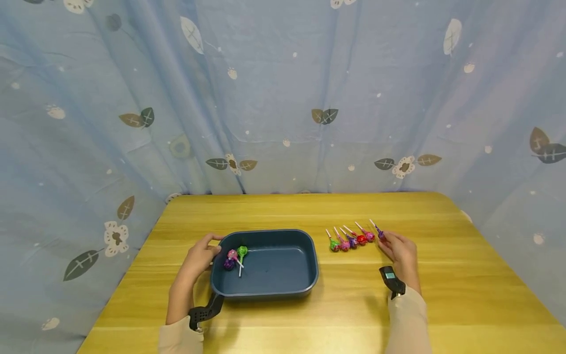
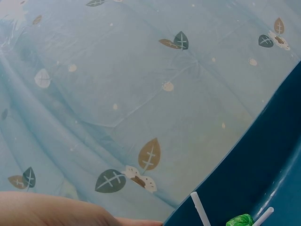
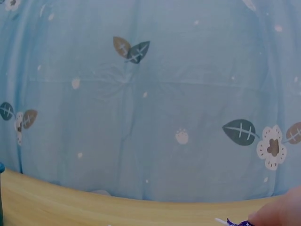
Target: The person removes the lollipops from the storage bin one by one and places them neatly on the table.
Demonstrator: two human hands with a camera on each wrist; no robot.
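Note:
My left hand [image 1: 201, 254] grips the left rim of a dark blue rectangular bin [image 1: 269, 290] near its far corner. Three lollipops lie at the left end inside it: a green one [image 1: 242, 250], a pink one [image 1: 232, 254] and a purple one [image 1: 228, 264]. To the right of the bin, my right hand [image 1: 401, 250] pinches a purple-wrapped lollipop [image 1: 380, 233] by its candy end, its white stick pointing up and left. The right wrist view shows a fingertip on that purple wrapper [image 3: 241, 223]. Only part of the left hand [image 2: 56, 209] appears in the left wrist view.
Several lollipops in a slanted row lie between the bin and my right hand, among them a green one [image 1: 334, 245], a red one [image 1: 361, 240] and a pink one [image 1: 369, 237]. The wooden table [image 1: 345, 314] ends at a blue patterned curtain [image 1: 283, 98].

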